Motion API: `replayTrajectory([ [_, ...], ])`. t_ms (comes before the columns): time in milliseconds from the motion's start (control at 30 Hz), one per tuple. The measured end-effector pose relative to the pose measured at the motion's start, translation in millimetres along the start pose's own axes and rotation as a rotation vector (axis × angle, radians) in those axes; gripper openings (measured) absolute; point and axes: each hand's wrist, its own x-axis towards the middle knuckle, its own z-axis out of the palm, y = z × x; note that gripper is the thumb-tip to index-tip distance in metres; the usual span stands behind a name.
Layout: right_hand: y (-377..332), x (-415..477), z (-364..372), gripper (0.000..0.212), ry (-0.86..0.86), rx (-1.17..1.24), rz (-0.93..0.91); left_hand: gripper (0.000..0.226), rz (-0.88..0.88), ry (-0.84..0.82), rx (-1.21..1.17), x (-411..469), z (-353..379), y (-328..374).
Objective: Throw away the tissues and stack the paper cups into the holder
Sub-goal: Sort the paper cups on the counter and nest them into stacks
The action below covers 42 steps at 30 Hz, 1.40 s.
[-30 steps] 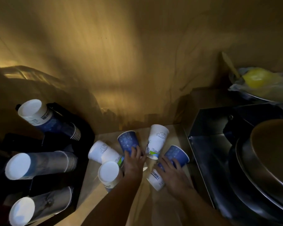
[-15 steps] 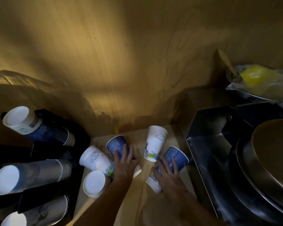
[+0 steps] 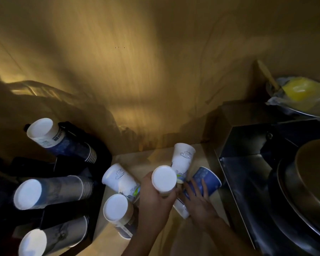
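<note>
Dim yellow wooden wall (image 3: 137,71) fills the top, light wood tabletop (image 3: 151,157) below it. Steel sink unit (image 3: 248,145) with stacked round pans (image 3: 312,182) on the right, mostly in shadow and cut by the frame edge. Black cup holder (image 3: 102,157) on the left carries three stacks of paper cups lying sideways, white bottoms toward me: top stack (image 3: 50,135), middle stack (image 3: 44,193), bottom stack (image 3: 44,239), the last partly cut off. Both my forearms come in from the bottom edge. My left hand (image 3: 155,198) is closed around a white paper cup (image 3: 163,179) held bottom up, its sides hidden by my fingers. My right hand (image 3: 198,198) lies spread, palm down, on a blue paper cup (image 3: 209,180) tipped on its side; can't tell if it's gripping. Three more loose cups: upright tall white cup (image 3: 184,157), tilted white cup (image 3: 118,178), inverted cup (image 3: 116,207). No tissues made out.
</note>
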Motion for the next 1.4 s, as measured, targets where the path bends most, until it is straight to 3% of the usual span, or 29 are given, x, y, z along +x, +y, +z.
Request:
replayTrajectory([
  [167, 3.1, -5.4, -2.1, 0.065, 0.060, 0.048, -0.011, 0.052, -0.076, 0.015, -0.031, -20.0, -10.6, -18.1],
  [367, 7.8, -7.2, -10.3, 0.089, 0.199, 0.101, 0.000, 0.052, -0.211, -0.061, -0.047, -33.7, -12.5, -34.4],
  [500, 15.1, -4.1, -30.6, 0.081, 0.192, 0.428, 0.136, 0.058, -0.212, -0.063, -0.045, -35.3, -10.3, -41.2],
  [667, 22.6, -10.9, -72.4, 0.067, 0.509, 1.072, 0.324, 0.066, -0.195, -0.115, -0.097, -34.8, -6.9, -48.5],
  [800, 25.6, -17.7, -109.4, 0.070, 0.637, 1.278, 0.337, 0.065, -0.146, -0.143, -0.099, -35.5, -5.9, -47.5],
  [933, 23.6, -31.5, -144.3, 0.076, 0.742, 1.391, 0.282, 0.062, -0.163, -0.184, -0.078, -39.1, -5.1, -46.3],
  [1133, 8.7, -54.9, -174.5, 0.069, 0.797, 1.428, 0.148, 0.063, -0.189, -0.250, -0.036, -43.3, -5.1, -40.4],
  [1400, -19.1, -73.1, -161.9, 0.075, 0.607, 1.369, 0.072, 0.067, -0.125, -0.354, -0.135, -47.7, -11.0, -32.5],
])
